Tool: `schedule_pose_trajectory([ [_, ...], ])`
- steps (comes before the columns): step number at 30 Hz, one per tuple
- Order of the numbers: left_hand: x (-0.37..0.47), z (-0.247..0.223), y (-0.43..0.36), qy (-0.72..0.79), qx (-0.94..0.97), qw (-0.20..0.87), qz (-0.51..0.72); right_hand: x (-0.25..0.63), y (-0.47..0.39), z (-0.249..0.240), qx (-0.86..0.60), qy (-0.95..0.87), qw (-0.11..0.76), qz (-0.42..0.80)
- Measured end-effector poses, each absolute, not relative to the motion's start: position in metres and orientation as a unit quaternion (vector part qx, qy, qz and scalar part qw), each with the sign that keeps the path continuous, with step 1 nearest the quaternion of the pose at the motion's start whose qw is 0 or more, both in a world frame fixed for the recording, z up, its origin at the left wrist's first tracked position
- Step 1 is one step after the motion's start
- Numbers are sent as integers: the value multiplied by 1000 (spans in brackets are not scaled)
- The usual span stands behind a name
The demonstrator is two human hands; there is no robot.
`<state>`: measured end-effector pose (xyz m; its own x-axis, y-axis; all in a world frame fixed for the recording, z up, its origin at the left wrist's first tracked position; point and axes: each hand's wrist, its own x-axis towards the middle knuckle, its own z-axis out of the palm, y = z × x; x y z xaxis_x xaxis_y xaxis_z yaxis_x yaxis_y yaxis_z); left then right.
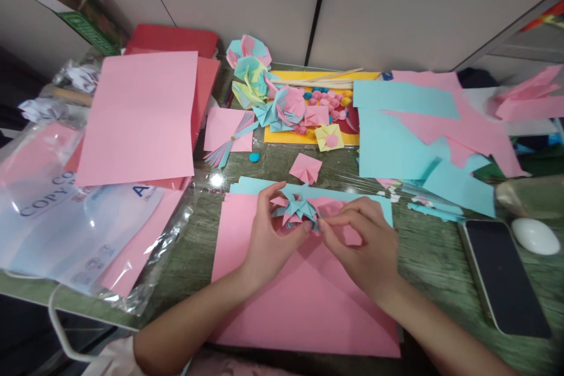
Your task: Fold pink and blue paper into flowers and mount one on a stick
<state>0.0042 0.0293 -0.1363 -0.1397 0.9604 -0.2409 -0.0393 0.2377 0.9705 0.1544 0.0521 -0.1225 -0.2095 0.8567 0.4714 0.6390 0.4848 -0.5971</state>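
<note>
The left hand [271, 241] held a blue-and-pink folded paper piece [299, 210] between thumb and fingers, and the right hand [368, 241] pinched the piece's right side with thumb and forefinger. The piece was just above the far part of a stack of pink sheets [304, 305], which lay by the middle of the near edge of the desk [189, 264]; blue sheets [253, 185] showed beyond the stack. Just past these lay a small pink folded square [306, 168]. Toward the desk's far edge, a cluster of folded paper shapes [282, 108] partly covered a yellow sheet [286, 137], and a bundle of narrow strips [232, 138] lay to its left. Along the left edge, a large pink sheet [141, 117] overlapped a clear plastic bag [88, 235]. Cut blue paper [392, 147] lay toward the far right corner; a phone [504, 276] rested near the right edge, beside a white rounded object [535, 237].
</note>
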Motion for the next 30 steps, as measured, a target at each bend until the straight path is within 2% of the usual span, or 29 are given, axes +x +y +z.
schedule_pose_trajectory([
  [9,1,-138,31,568,405,541,469,153,52,-121,-485,-771,392,134],
  [20,7,-136,33,589,415,476,505,152,46,-121,-454,-784,401,137],
  [30,-4,-140,31,531,468,498,501,155,48,-119,-522,-724,384,236],
])
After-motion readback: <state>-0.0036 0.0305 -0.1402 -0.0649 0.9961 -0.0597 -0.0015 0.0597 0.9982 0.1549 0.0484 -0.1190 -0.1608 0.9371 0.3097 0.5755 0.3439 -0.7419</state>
